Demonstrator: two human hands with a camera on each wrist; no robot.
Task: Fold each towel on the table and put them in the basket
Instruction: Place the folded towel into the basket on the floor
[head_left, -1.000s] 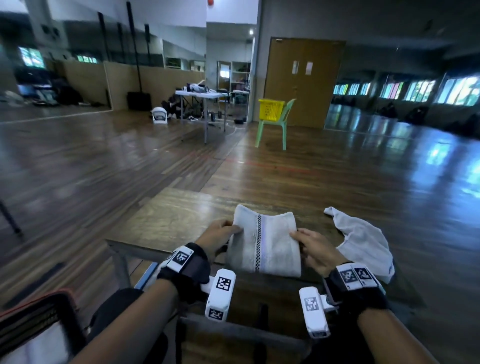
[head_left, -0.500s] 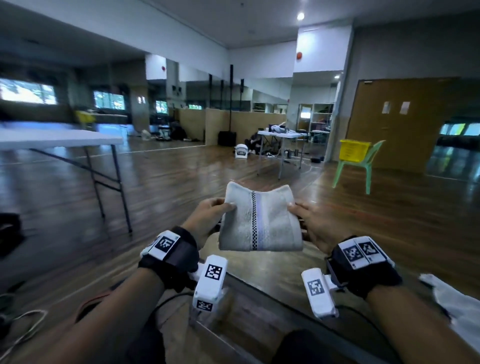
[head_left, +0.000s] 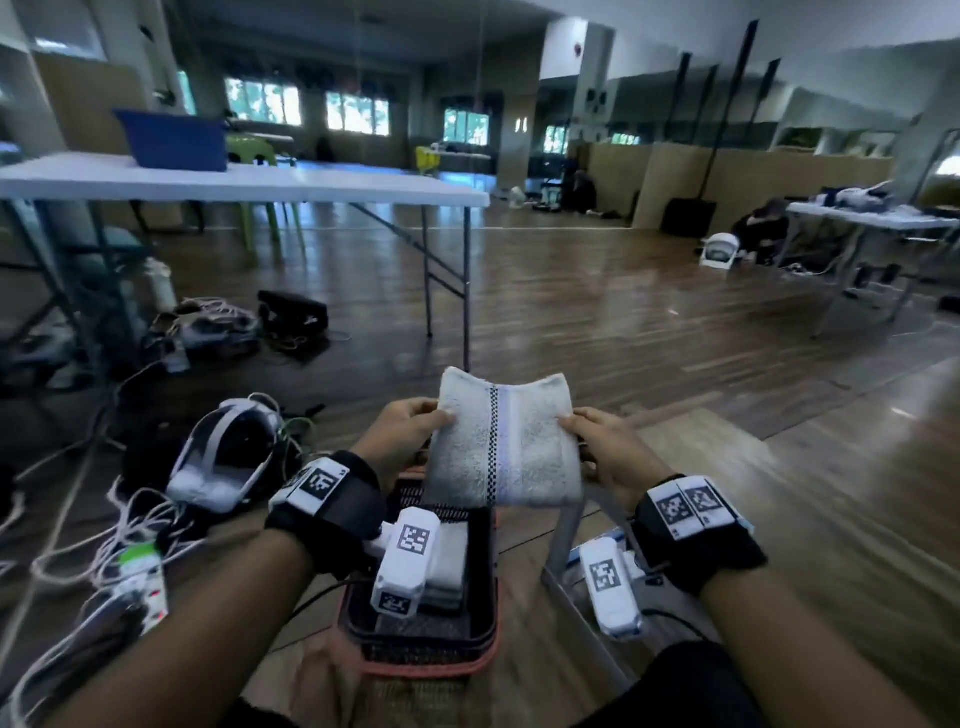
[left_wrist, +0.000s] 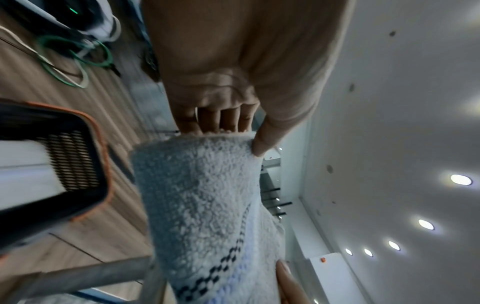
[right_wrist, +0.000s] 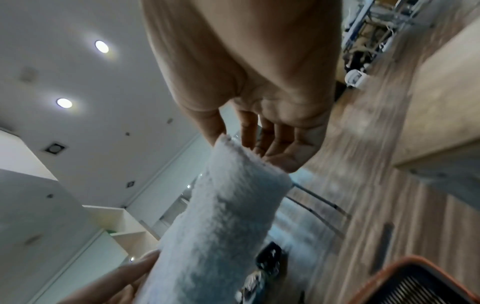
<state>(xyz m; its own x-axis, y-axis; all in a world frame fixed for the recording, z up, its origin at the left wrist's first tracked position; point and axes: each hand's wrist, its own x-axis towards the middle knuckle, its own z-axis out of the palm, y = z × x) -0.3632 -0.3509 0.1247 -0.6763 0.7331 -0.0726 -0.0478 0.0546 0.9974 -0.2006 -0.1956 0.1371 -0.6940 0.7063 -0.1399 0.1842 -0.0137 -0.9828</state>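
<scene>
A folded white towel (head_left: 504, 447) with a black checked stripe hangs between both hands. My left hand (head_left: 410, 431) pinches its left edge, thumb on top and fingers (left_wrist: 207, 121) behind. My right hand (head_left: 602, 447) pinches the right edge, thumb above and fingers (right_wrist: 262, 142) under the fold. The towel is in the air just above the far end of a black basket (head_left: 431, 662) with an orange rim, which stands on the floor. Folded white towels (head_left: 447, 561) lie inside the basket, partly hidden by my left wrist camera.
The wooden table (head_left: 727, 467) and its metal leg (head_left: 566, 535) are right beside the basket on the right. A white headset (head_left: 228, 457), tangled cables and a power strip (head_left: 140, 582) lie on the floor to the left. A white folding table (head_left: 260, 182) stands beyond.
Both hands lifted the folded towel off the wooden table and carried it left, to above the basket on the floor. My head turned left and down with them.
</scene>
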